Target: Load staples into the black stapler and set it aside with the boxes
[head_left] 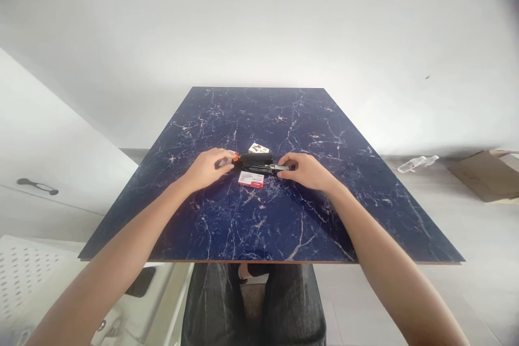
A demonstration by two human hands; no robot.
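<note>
A black stapler (256, 159) lies sideways on the dark blue marbled table (259, 221), its metal parts showing along the near side. My left hand (207, 168) is closed on its left end, with finger and thumb near an orange piece. At the other end, my right hand (305, 169) pinches the stapler around the metal section, thumb nearest me. A red and white staple box (251, 179) sits just in front of the stapler. Behind it stands a second small white box (258, 148), partly covered. Something pale beside my left fingertips is mostly hidden.
The table's near edge (259, 261) runs just above my legs. On the floor to the right are a clear plastic bottle (413, 164) and a cardboard box (486, 175). A white cabinet with a dark handle (38, 186) stands at the left, and a white wall rises behind the table.
</note>
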